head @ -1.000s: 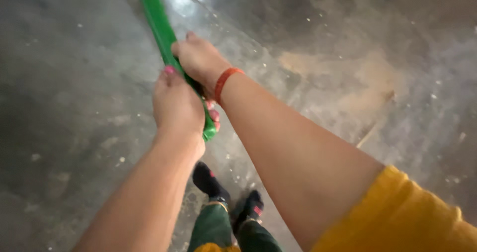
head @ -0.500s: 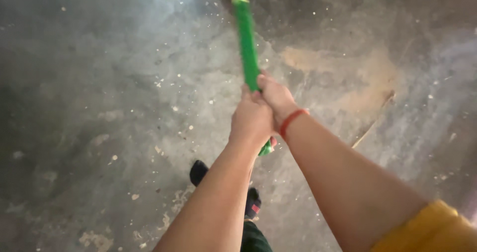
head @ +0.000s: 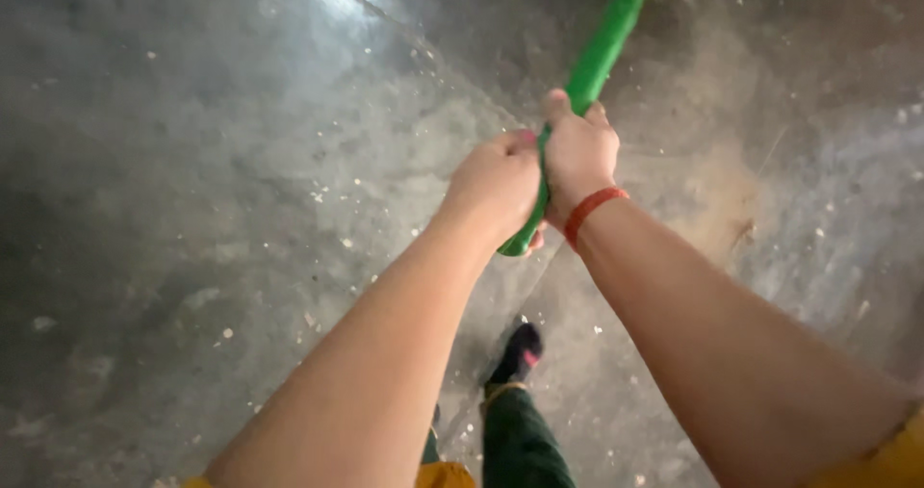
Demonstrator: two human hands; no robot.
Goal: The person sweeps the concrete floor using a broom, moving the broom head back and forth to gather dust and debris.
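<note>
Both my hands grip a green broom handle [head: 597, 55] that slants up to the right, its straw head just showing at the top edge. My left hand [head: 496, 185] is closed around the lower end of the handle. Right beside it, slightly higher, my right hand [head: 577, 151] wraps the handle; a red band circles that wrist. The two hands touch each other.
A grey concrete floor [head: 192, 161] is speckled with pale crumbs. A patch of brown dust [head: 722, 190] lies at the right below the broom head. My foot in a black shoe [head: 515, 353] stands under my arms.
The broom handle has swung from leaning up-left, through nearly upright, to leaning up-right. Both hands moved right with it, and dust is stirred at the right.
</note>
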